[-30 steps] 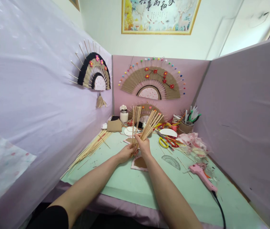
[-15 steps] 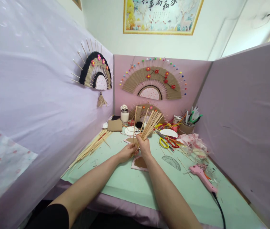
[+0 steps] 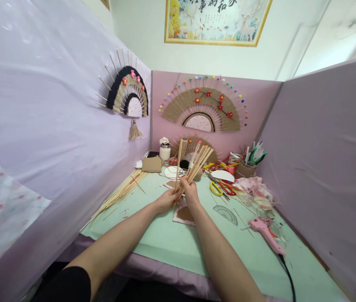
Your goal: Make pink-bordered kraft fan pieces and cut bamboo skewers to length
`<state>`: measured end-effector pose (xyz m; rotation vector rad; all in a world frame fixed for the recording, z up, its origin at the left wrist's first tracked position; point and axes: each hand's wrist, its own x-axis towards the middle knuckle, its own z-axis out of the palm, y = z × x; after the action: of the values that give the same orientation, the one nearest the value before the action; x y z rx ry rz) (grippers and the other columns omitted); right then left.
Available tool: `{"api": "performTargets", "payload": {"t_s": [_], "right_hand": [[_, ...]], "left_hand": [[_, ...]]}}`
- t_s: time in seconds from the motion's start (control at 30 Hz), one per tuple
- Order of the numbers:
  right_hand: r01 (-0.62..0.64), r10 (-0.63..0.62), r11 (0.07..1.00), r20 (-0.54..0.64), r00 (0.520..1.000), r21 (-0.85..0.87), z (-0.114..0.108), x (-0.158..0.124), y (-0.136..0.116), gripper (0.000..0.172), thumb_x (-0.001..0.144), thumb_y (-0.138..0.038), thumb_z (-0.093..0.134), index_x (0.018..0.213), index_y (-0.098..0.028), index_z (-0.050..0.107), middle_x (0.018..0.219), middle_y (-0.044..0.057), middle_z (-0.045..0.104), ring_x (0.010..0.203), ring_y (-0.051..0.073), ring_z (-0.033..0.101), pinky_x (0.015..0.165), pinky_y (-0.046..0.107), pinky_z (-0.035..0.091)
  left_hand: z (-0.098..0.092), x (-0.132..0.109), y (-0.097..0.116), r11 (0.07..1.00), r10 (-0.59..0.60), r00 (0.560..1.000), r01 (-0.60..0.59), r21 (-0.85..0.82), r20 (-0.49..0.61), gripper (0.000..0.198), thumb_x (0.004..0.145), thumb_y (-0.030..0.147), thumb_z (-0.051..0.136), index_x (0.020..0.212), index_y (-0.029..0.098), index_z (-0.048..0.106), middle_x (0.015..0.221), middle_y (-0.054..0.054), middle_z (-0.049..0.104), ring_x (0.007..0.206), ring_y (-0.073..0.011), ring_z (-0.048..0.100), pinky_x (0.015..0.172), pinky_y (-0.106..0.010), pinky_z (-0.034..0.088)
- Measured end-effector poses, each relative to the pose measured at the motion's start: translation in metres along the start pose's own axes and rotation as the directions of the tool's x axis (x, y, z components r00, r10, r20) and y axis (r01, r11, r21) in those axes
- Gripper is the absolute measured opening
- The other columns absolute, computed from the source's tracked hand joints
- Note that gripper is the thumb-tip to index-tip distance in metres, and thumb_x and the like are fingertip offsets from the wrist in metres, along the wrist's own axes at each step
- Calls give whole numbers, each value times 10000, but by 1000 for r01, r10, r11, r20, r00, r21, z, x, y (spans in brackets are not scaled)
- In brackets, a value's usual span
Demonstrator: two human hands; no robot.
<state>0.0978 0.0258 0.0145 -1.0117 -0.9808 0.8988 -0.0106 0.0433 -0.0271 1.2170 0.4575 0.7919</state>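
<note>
A bundle of thin wooden sticks [image 3: 200, 161] stands tilted to the right between my hands, above the middle of the table. My right hand [image 3: 190, 192] is closed around the bundle from the right. My left hand [image 3: 167, 200] is closed at the lower ends, and a few sticks [image 3: 179, 163] rise nearly upright on its side, apart from the main bundle. The fingers of both hands partly cover each other. Just below them on the table lies a brown cardboard piece with a pink padded edge [image 3: 184, 214], partly hidden by my right wrist.
More long sticks [image 3: 118, 196] lie along the left side. A pink glue gun [image 3: 267, 237], a clear protractor [image 3: 225, 214] and yellow-handled scissors [image 3: 216, 188] lie to the right. Cardboard [image 3: 152, 164] and a white jar [image 3: 164, 152] are at the back. Decorated fans [image 3: 203, 105] hang on the partitions.
More sticks now stand upright on my left hand's side, apart from the tilted bundle. Both hands stay in nearly the same place; the view has shifted slightly.
</note>
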Motion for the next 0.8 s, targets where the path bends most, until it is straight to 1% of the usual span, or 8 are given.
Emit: {"api": "performTargets", "payload": {"t_s": [0.07,0.17,0.3,0.47,0.63,0.8], "right_hand": [[10,-10,1000,25,1000,10,0,0,-1,253,653,-409,643,624,-192,514,539,-61,453,487,95,424,486,227,359],[17,-18,1000,38,999,8,-1,0,-3,241,638,-396,661,710,-174,601,554,-55,472,510,101,447,510,230,375],[9,-9,1000,25,1000,3,-1,1,-4,320,632,-391,672,837,-145,678,559,-46,492,531,108,472,528,234,387],[-40,40,999,19,999,27,-2,2,-3,382,612,-405,684,883,-137,699,504,-53,493,469,107,450,473,238,367],[-85,83,995,46,995,42,-3,3,-1,360,596,-422,698,813,-134,693,472,-52,484,424,112,460,430,242,366],[-60,58,997,50,997,46,-3,2,1,293,608,-417,690,709,-147,636,479,-53,484,412,110,479,408,228,373]], "left_hand": [[1,-1,2,1000,-14,1000,15,-11,14,478,658,557,722,784,165,480,544,48,483,477,-74,426,510,-236,316],[2,-2,4,999,-26,999,27,-20,32,479,652,552,729,777,164,478,543,51,476,472,-71,422,512,-237,315],[4,-3,6,1000,-27,999,27,-8,25,466,660,542,728,773,155,494,551,51,467,479,-65,410,518,-238,292],[5,-4,7,999,-16,999,15,32,30,472,667,558,715,762,152,494,544,39,478,486,-68,410,523,-244,272],[5,-4,7,1000,-16,999,15,21,50,477,666,560,715,785,163,479,546,44,476,490,-70,407,522,-240,275],[6,-5,8,1000,-14,999,14,1,46,487,655,550,729,805,168,467,548,48,474,493,-73,408,524,-241,285]]}}
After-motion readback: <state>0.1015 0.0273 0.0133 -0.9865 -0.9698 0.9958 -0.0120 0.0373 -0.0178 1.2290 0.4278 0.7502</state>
